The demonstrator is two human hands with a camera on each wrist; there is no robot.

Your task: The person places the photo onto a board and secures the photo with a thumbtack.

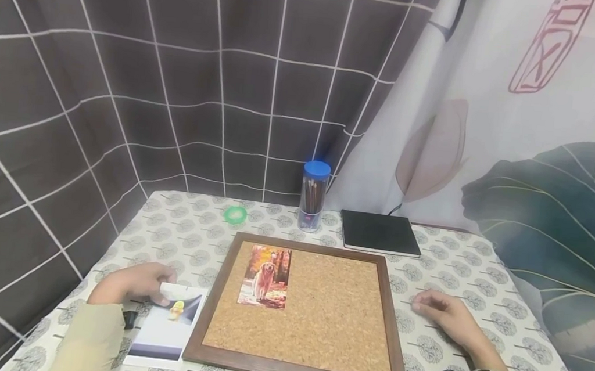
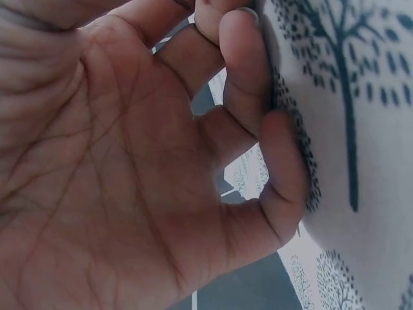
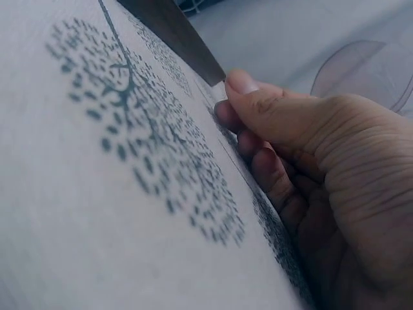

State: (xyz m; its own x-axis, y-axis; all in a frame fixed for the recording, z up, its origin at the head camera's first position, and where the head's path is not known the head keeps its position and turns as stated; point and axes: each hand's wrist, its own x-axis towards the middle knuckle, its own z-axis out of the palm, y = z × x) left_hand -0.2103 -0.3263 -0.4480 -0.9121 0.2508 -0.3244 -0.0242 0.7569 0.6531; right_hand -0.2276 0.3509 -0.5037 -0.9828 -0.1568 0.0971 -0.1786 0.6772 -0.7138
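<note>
A cork board (image 1: pixel 329 310) in a brown wooden frame lies on the table, with a photo of a golden dog (image 1: pixel 265 279) on its upper left part. Left of the frame is a second photo, showing a small yellow figure (image 1: pixel 162 332). My left hand (image 1: pixel 138 282) rests at that photo's upper left edge; whether the thumb touches it I cannot tell. In the left wrist view the fingers (image 2: pixel 287 161) curl loosely against the tablecloth, and no photo shows between them. To the right of the frame, my right hand (image 1: pixel 444 316) rests on the cloth, loosely curled around nothing.
Behind the board stand a clear pencil tube with a blue lid (image 1: pixel 313 198) and a black notebook (image 1: pixel 380 233). A green tape roll (image 1: pixel 235 215) lies at the back left. The tablecloth (image 1: pixel 178 240) has a tree print. Curtains hang beyond the table.
</note>
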